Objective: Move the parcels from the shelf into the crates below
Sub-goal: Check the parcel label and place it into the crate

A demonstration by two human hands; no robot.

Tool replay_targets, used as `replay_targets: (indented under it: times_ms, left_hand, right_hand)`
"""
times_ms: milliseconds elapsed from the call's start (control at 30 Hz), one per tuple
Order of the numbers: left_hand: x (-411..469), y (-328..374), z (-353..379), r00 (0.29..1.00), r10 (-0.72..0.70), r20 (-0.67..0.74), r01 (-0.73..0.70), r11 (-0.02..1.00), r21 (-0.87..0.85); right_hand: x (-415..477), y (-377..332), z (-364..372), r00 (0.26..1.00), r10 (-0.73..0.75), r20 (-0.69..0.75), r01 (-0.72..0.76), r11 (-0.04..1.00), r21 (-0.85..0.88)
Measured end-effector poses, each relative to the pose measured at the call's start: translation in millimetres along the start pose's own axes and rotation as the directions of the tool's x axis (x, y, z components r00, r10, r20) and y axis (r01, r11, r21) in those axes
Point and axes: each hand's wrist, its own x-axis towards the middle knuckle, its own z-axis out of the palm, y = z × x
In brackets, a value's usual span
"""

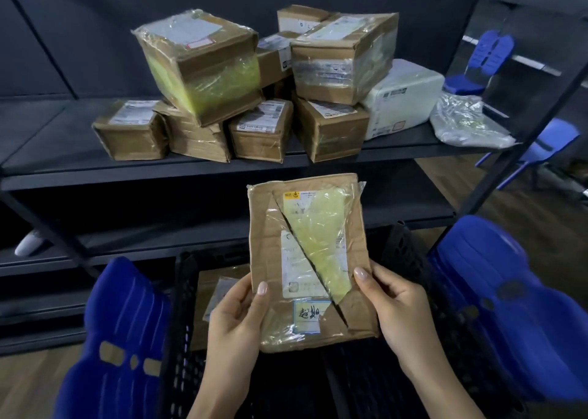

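Parcel in hand: we hold a flat brown cardboard parcel wrapped in clear tape, with a yellow triangular patch and white labels (310, 259), upright over the black plastic lattice crate (181, 307).
Left grip: our left hand (237, 320) is closed on the parcel's lower left edge, thumb on the front face.
Right grip: our right hand (399, 304) is closed on the lower right edge, thumb on the front; most of the parcel stands above both grips.
Crate: it sits below the parcel, and another brown cardboard parcel (210, 294) lies inside it.
Shelf: the dark metal shelf (63, 151), above the crate, carries a pile of taped brown boxes (203, 68), a white foam box (404, 97) and a clear plastic bag (467, 123).
Chairs: blue plastic chairs (117, 339) flank the crate.
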Motion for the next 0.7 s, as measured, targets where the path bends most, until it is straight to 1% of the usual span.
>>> replay_targets:
  times_ms: [100, 167, 267, 333, 467, 567, 633, 700]
  left_hand:
    - [7.2, -18.0, 35.8, 0.999, -0.018, 0.042, 0.015, 0.997, 0.071]
    - [14.8, -32.4, 61.3, 0.998, -0.042, 0.039, 0.038, 0.992, 0.116]
    - [29.6, -56.2, 96.5, 0.996, -0.087, 0.004, 0.085, 0.978, 0.191]
    - [39.9, -73.3, 115.1, 0.995, -0.092, -0.026, 0.095, 0.962, 0.255]
    - [60.2, -111.8, 139.2, 0.987, -0.106, -0.118, 0.142, 0.919, 0.367]
    - [75.2, -145.2, 146.3, 0.969, -0.128, -0.211, 0.215, 0.858, 0.466]
    - [85.5, -170.9, 147.7, 0.958, -0.116, -0.261, 0.249, 0.787, 0.564]
    - [97.5, -196.6, 148.3, 0.941, -0.107, -0.32, 0.301, 0.696, 0.652]
  right_hand:
    - [13.5, 6.6, -36.1, 0.999, -0.031, -0.042, 0.025, 0.989, -0.146]
    - [26.5, 12.4, -61.9, 0.997, -0.031, -0.071, 0.015, 0.976, -0.219]
    - [53.2, 30.6, -97.7, 0.997, -0.006, -0.082, -0.014, 0.97, -0.244]
    - [72.0, 46.5, -117.3, 0.998, 0.015, -0.068, -0.033, 0.964, -0.264]
    - [105.7, 84.2, -142.6, 0.995, 0.098, -0.036, -0.105, 0.941, -0.321]
    - [125.2, 119.9, -146.9, 0.988, 0.153, -0.026, -0.152, 0.92, -0.36]
    - [136.5, 148.4, -145.5, 0.976, 0.216, -0.015, -0.205, 0.898, -0.388]
    - [147.0, 178.5, -141.0, 0.959, 0.282, -0.014, -0.263, 0.872, -0.414]
